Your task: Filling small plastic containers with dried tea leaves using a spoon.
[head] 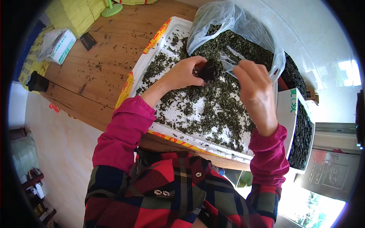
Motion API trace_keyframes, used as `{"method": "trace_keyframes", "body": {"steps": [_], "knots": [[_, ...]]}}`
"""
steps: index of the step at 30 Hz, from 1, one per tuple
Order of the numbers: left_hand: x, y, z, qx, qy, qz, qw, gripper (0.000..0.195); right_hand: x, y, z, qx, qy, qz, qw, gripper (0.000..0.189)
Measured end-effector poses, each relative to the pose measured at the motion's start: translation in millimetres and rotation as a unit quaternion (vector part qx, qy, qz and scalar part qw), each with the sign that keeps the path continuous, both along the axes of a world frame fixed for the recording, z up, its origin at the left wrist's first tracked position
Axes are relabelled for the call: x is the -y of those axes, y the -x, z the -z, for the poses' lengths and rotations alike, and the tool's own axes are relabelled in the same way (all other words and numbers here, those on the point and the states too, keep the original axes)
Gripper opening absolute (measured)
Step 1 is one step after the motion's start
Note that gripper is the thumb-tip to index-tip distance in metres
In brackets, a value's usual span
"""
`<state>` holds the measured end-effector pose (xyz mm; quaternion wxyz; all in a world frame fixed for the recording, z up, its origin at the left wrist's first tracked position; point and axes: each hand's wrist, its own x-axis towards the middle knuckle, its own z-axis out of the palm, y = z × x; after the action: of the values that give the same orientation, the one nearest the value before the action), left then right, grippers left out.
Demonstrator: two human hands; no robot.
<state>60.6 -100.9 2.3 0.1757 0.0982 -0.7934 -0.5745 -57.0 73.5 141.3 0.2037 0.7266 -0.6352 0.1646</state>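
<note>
My left hand (186, 72) is closed around a small dark container (208, 70), with dried leaves at its far end, above a white foam tray (182, 131). My right hand (253, 81) is to the right of it, fingers curled on a thin clear plastic piece (228, 64) that reaches towards the container's mouth; its exact form is blurred. Loose dried dark-green leaves (199, 119) are scattered over the tray. Behind both hands, a clear plastic bag (245, 17) stands with its mouth gaping over a heap of the same leaves (239, 42).
A white box (288, 114) with dark dried pieces stands at the right. On the wooden table (99, 59), strewn with crumbs, lie a small dark packet (88, 41) and a white-green box (64, 47). A black cup (38, 82) is at its left edge; yellow stacks (77, 12) stand behind.
</note>
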Motion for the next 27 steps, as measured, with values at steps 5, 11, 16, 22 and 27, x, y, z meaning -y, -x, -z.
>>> {"method": "trace_keyframes", "body": {"steps": [5,11,16,22,27], "knots": [[2,0,4,-0.005,-0.029,-0.006,1.000,0.061,3,11,-4,-0.014,-0.002,0.011,1.000,0.025],[1,1,7,0.002,-0.016,0.006,1.000,0.061,1,3,-3,-0.036,-0.080,-0.019,0.996,0.027],[3,-1,9,-0.009,-0.020,0.017,1.000,0.059,3,7,-8,-0.011,0.015,-0.014,1.000,0.024],[3,-2,-4,0.020,-0.042,0.020,0.999,0.058,0,9,11,-0.010,-0.042,-0.026,0.999,0.021],[6,-8,-1,0.023,-0.066,0.017,0.997,0.058,-18,21,13,0.105,0.115,0.051,0.986,0.019]]}}
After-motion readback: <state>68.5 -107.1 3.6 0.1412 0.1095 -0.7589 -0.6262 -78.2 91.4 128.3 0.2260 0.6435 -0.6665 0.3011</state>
